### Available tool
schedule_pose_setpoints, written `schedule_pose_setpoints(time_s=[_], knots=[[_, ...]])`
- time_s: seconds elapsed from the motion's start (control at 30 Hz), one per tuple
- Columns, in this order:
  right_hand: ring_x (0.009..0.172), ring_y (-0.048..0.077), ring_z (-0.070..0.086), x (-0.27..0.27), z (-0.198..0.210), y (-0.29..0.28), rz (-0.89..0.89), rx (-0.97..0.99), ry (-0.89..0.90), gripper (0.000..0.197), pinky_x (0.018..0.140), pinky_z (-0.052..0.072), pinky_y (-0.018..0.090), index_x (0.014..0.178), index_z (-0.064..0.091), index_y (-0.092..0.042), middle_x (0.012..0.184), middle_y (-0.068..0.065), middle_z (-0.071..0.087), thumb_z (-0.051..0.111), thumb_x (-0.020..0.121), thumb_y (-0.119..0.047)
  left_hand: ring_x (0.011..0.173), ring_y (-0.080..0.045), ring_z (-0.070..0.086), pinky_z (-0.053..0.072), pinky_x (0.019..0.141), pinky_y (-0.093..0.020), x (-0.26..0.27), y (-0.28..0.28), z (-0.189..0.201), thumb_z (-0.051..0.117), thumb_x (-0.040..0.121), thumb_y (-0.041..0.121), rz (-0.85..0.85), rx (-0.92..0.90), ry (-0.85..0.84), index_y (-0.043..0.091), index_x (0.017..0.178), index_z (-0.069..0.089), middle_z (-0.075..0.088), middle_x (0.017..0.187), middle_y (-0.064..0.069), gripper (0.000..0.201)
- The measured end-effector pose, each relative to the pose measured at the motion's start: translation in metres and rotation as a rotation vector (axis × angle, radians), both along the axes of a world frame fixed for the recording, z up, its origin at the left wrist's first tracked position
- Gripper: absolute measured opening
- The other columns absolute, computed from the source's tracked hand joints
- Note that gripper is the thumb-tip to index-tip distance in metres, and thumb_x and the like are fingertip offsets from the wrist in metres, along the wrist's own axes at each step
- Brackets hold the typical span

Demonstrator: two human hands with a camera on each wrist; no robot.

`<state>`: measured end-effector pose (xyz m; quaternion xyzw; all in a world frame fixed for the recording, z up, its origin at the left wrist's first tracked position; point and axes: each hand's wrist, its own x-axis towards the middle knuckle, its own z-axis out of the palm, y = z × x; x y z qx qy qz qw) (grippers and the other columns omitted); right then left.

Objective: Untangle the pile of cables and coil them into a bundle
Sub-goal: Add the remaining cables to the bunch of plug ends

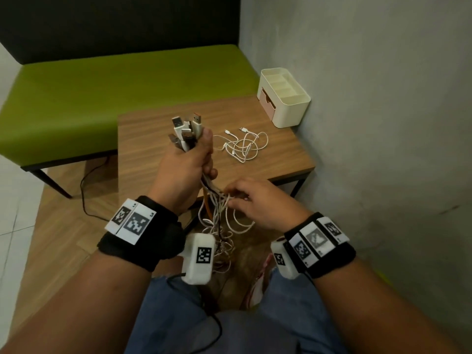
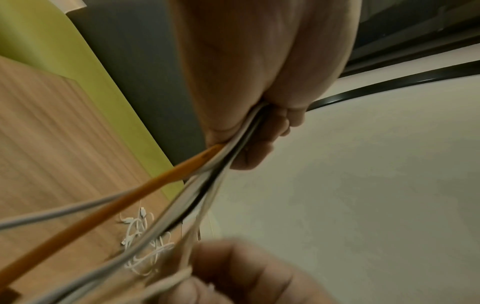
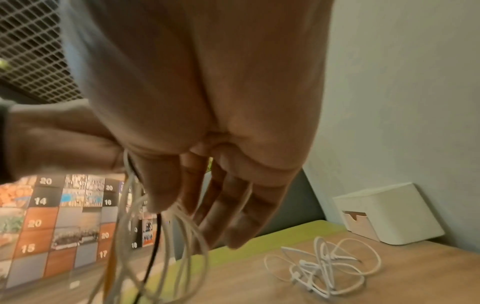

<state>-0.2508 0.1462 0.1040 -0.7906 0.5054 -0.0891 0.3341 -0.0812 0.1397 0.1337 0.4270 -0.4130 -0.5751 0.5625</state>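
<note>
My left hand (image 1: 184, 162) is raised over the small wooden table (image 1: 158, 139) and grips a bunch of cables just below their USB plugs (image 1: 186, 131), which stick up out of the fist. White, black and orange strands (image 1: 217, 215) hang down from that fist toward my lap. The left wrist view shows the same fist (image 2: 259, 82) closed round the strands (image 2: 207, 174), the orange cable (image 2: 155, 181) among them. My right hand (image 1: 260, 203) is just below and to the right, its fingertips pinching thin white strands (image 3: 130, 195). A separate tangled white cable (image 1: 245, 146) lies on the table.
A cream organizer box (image 1: 283, 98) with a pink drawer stands at the table's far right corner, against the grey wall. A green bench (image 1: 102, 85) runs behind and left of the table. A black cord (image 1: 85, 190) trails on the floor at the left.
</note>
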Motion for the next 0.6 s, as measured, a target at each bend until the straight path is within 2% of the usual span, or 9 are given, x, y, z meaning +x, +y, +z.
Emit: schedule_pose_setpoints(time_s=[0.1, 0.17, 0.23, 0.3, 0.37, 0.4, 0.43, 0.5, 0.6], knots=[[0.105, 0.013, 0.053, -0.003, -0.008, -0.008, -0.097, -0.006, 0.236, 0.025, 0.090, 0.045, 0.031, 0.111, 0.067, -0.022, 0.112, -0.006, 0.057, 0.054, 0.098, -0.039, 0.050, -0.007, 0.035, 0.041, 0.052, -0.023, 0.008, -0.005, 0.003, 0.051, 0.101, 0.030, 0.028, -0.007, 0.045, 0.018, 0.078, 0.046, 0.039, 0.063, 0.007, 0.026], [0.107, 0.018, 0.054, -0.005, -0.010, -0.011, -0.133, 0.041, 0.390, 0.025, 0.093, 0.048, 0.037, 0.113, 0.068, -0.021, 0.118, -0.001, 0.054, 0.056, 0.098, -0.037, 0.050, -0.007, 0.036, 0.042, 0.054, -0.024, 0.012, -0.008, 0.001, 0.050, 0.100, 0.031, 0.025, -0.014, 0.013, 0.018, 0.079, 0.046, 0.040, 0.061, 0.008, 0.026], [0.110, 0.021, 0.053, -0.007, -0.008, -0.011, -0.144, 0.092, 0.482, 0.026, 0.097, 0.049, 0.041, 0.121, 0.064, -0.022, 0.127, 0.001, 0.047, 0.060, 0.096, -0.026, 0.052, -0.008, 0.039, 0.042, 0.057, -0.026, 0.012, -0.009, -0.003, 0.050, 0.101, 0.031, 0.038, -0.021, -0.073, 0.019, 0.078, 0.048, 0.042, 0.061, 0.009, 0.026], [0.117, 0.019, 0.049, -0.009, -0.005, -0.010, -0.116, 0.118, 0.414, 0.051, 0.100, 0.047, 0.037, 0.138, 0.049, -0.026, 0.138, -0.003, 0.037, 0.061, 0.091, -0.013, 0.056, -0.007, 0.043, 0.043, 0.063, -0.029, 0.010, -0.009, -0.008, 0.051, 0.100, 0.031, 0.054, -0.016, -0.167, 0.020, 0.077, 0.050, 0.044, 0.063, 0.008, 0.026], [0.119, 0.009, 0.042, -0.009, 0.004, -0.007, -0.056, 0.133, 0.206, 0.075, 0.096, 0.044, 0.027, 0.149, 0.033, -0.032, 0.147, -0.012, 0.024, 0.063, 0.086, -0.007, 0.059, -0.007, 0.045, 0.047, 0.069, -0.030, 0.007, -0.008, -0.014, 0.055, 0.095, 0.037, 0.041, 0.012, -0.186, 0.021, 0.077, 0.052, 0.044, 0.064, 0.008, 0.024], [0.118, 0.005, 0.039, -0.006, 0.009, -0.005, -0.023, 0.124, 0.098, 0.079, 0.095, 0.042, 0.023, 0.151, 0.029, -0.034, 0.148, -0.018, 0.021, 0.065, 0.085, -0.008, 0.060, -0.008, 0.046, 0.047, 0.070, -0.031, 0.004, -0.008, -0.015, 0.058, 0.090, 0.040, 0.017, 0.023, -0.165, 0.020, 0.077, 0.052, 0.044, 0.064, 0.007, 0.024], [0.118, 0.002, 0.039, -0.002, 0.011, -0.003, 0.004, 0.105, 0.006, 0.078, 0.095, 0.040, 0.021, 0.151, 0.028, -0.034, 0.148, -0.020, 0.022, 0.066, 0.086, -0.013, 0.060, -0.010, 0.046, 0.048, 0.071, -0.032, 0.001, -0.007, -0.016, 0.059, 0.087, 0.042, -0.008, 0.027, -0.135, 0.020, 0.077, 0.053, 0.044, 0.063, 0.006, 0.025], [0.120, 0.003, 0.043, 0.007, 0.007, 0.000, 0.011, 0.101, -0.092, 0.067, 0.097, 0.040, 0.023, 0.148, 0.032, -0.034, 0.147, -0.014, 0.032, 0.065, 0.091, -0.023, 0.058, -0.013, 0.047, 0.049, 0.066, -0.031, -0.006, -0.005, -0.012, 0.058, 0.087, 0.041, -0.034, 0.024, -0.067, 0.017, 0.077, 0.052, 0.042, 0.062, 0.002, 0.027], [0.118, 0.015, 0.054, 0.019, -0.008, 0.004, 0.006, 0.162, -0.018, 0.039, 0.099, 0.047, 0.037, 0.135, 0.048, -0.028, 0.133, -0.003, 0.053, 0.057, 0.097, -0.027, 0.054, -0.011, 0.043, 0.044, 0.057, -0.025, -0.010, -0.004, -0.002, 0.057, 0.091, 0.039, -0.059, 0.004, 0.033, 0.016, 0.080, 0.048, 0.039, 0.059, 0.004, 0.027]])
